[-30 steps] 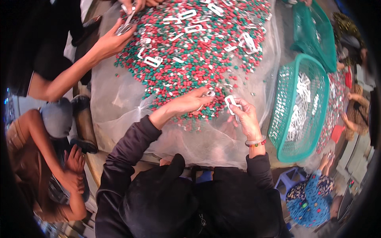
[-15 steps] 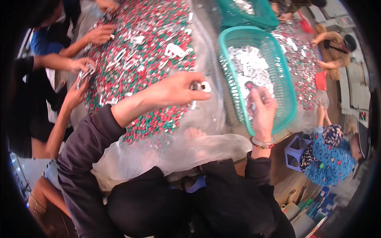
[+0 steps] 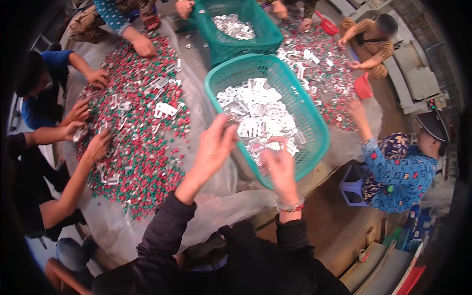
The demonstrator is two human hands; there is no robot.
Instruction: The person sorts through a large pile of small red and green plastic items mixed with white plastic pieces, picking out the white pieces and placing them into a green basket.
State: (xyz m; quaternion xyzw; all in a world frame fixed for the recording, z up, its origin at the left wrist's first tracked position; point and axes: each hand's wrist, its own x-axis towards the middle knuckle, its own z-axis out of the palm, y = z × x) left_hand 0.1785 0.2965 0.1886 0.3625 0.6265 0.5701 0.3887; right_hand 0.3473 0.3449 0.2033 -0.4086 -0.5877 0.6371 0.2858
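Note:
My left hand (image 3: 212, 150) is at the left rim of a green plastic basket (image 3: 318, 142), fingers stretched and apart, slightly blurred. Silvery pieces lie just past its fingertips; none is plainly in its grip. Over the near end of the basket is my right hand (image 3: 279, 164), smeared by motion, with a beaded bracelet (image 3: 292, 207) at its wrist. Whether its fingers hold anything cannot be made out. Inside the basket lies a heap of flat, slotted silvery metal pieces (image 3: 268, 115).
To the left, red and green pellets (image 3: 142, 182) mixed with metal pieces cover a plastic sheet (image 3: 216, 209). Several co-workers' hands work there. A second green basket (image 3: 268, 37) stands beyond. At right are another pellet pile (image 3: 339, 110), red scoops (image 3: 363, 86) and a seated person (image 3: 400, 169).
My view has shifted, bringing the basket nearer the middle. My left hand has moved from over the pellets to the basket's rim; its fingers, earlier closed on a metal piece, are now apart.

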